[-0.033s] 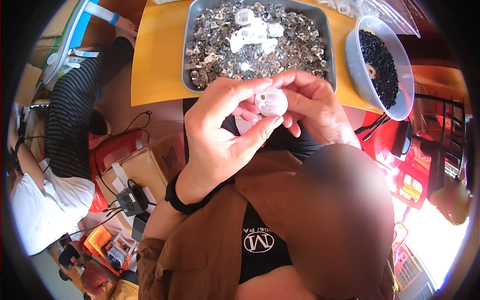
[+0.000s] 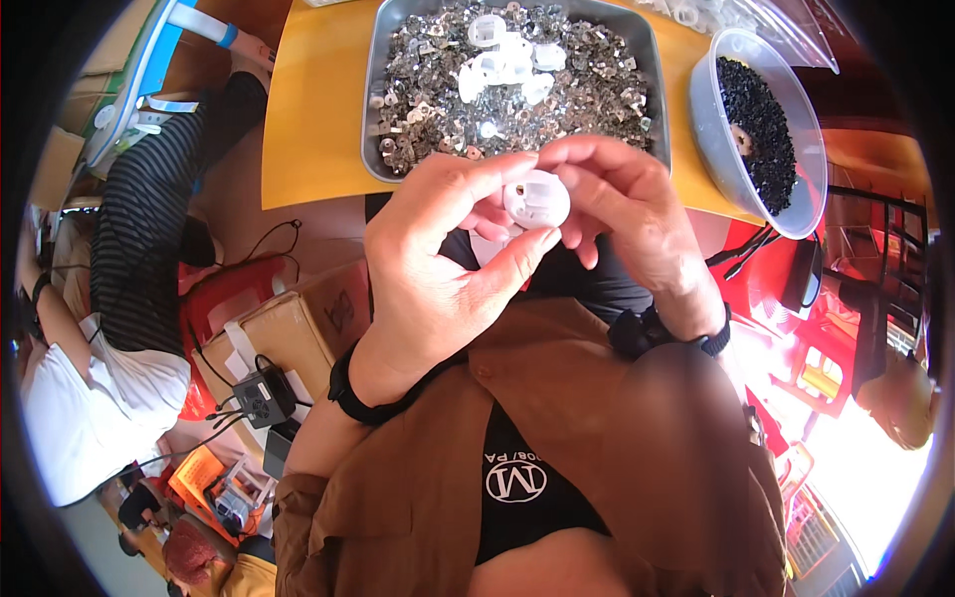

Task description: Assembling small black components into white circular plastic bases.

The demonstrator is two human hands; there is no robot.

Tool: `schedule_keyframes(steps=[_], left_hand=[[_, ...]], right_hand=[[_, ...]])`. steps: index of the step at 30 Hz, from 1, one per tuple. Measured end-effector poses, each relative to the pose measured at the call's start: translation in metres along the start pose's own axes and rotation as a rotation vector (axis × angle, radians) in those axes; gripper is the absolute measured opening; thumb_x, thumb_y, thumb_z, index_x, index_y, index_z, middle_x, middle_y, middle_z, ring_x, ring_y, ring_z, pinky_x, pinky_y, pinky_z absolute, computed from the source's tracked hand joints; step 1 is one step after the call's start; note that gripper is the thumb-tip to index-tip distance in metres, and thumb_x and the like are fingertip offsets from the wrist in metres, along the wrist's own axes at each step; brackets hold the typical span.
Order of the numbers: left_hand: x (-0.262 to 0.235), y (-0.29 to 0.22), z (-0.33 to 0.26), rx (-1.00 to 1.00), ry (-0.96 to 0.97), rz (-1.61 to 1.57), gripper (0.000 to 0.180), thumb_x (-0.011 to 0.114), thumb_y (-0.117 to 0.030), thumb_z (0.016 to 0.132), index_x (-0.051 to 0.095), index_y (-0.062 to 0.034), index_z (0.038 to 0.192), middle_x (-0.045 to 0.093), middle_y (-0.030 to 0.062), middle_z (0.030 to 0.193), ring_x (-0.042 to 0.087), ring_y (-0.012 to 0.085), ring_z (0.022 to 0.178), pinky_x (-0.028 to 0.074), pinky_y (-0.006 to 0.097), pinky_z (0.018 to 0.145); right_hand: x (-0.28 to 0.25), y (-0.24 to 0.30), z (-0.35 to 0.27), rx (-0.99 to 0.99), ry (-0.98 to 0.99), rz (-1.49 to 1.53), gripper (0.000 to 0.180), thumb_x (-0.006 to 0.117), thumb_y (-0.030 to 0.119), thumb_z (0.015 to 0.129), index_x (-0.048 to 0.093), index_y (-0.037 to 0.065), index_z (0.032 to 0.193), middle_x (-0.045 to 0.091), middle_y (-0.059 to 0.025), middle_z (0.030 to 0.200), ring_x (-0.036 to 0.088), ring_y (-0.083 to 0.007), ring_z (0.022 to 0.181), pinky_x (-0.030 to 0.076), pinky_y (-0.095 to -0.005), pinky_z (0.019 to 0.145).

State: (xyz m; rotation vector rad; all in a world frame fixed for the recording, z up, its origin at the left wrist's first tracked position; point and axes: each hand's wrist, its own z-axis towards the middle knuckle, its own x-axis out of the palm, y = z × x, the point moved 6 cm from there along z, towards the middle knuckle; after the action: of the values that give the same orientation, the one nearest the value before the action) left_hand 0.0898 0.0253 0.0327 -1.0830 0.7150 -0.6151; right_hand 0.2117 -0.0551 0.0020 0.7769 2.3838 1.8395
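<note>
A small round white plastic part (image 2: 537,201) with slots and a hole in its face is held up in front of the metal tray. The thumb and fingers of my left hand (image 2: 433,249) grip its left side and lower edge. My right hand (image 2: 637,219) is closed around its right side, with thumb and forefinger at the upper right edge. Just beyond my hands, a grey metal tray (image 2: 370,129) is filled with small shiny metal pieces (image 2: 428,85). Several white plastic parts (image 2: 487,68) lie on top of them.
A clear plastic bowl (image 2: 704,119) holds black small pieces (image 2: 753,129) and a beige ring-shaped piece. The yellow table (image 2: 313,109) ends just short of my hands. A cardboard box (image 2: 284,343) and a cabled black device (image 2: 267,396) are on the left, near another person (image 2: 149,229).
My right wrist and its dark band now show more fully. The right thumb has shifted up along the edge of the white plastic part, which stays nearly in place.
</note>
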Motion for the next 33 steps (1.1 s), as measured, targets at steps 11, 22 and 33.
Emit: schedule_keyframes(steps=[11,22,33], left_hand=[[0.009,-0.001,-0.006,-0.059,0.095,0.087,0.037,0.069,0.004,0.074,0.058,0.0040,0.110,0.056,0.0064,0.095,0.058,0.0114,0.082,0.050,0.023,0.071],[0.021,0.026,-0.018,-0.519,0.297,-0.548,0.039,0.051,-0.017,0.092,0.043,0.0030,0.125,0.056,0.0140,0.112,0.060,0.0188,0.094,0.052,0.033,0.078],[0.021,0.031,-0.017,-0.586,0.189,-0.659,0.039,0.053,-0.010,0.090,0.043,0.0025,0.125,0.054,0.0137,0.117,0.057,0.0202,0.103,0.051,0.033,0.085]], right_hand=[[-0.002,0.000,-0.022,-0.106,-0.039,0.004,0.017,0.062,0.000,0.083,0.061,-0.001,0.100,0.064,-0.0017,0.079,0.053,-0.0014,0.061,0.042,-0.0168,0.048],[-0.009,0.008,-0.024,-0.217,-0.013,-0.247,0.017,0.064,0.004,0.082,0.065,0.001,0.099,0.065,-0.0049,0.087,0.062,-0.0080,0.078,0.050,-0.0192,0.068],[-0.002,0.015,-0.035,-0.512,-0.265,-0.735,0.045,0.083,0.011,0.059,0.062,0.004,0.099,0.059,-0.0002,0.084,0.047,-0.0027,0.057,0.038,-0.0158,0.047]])
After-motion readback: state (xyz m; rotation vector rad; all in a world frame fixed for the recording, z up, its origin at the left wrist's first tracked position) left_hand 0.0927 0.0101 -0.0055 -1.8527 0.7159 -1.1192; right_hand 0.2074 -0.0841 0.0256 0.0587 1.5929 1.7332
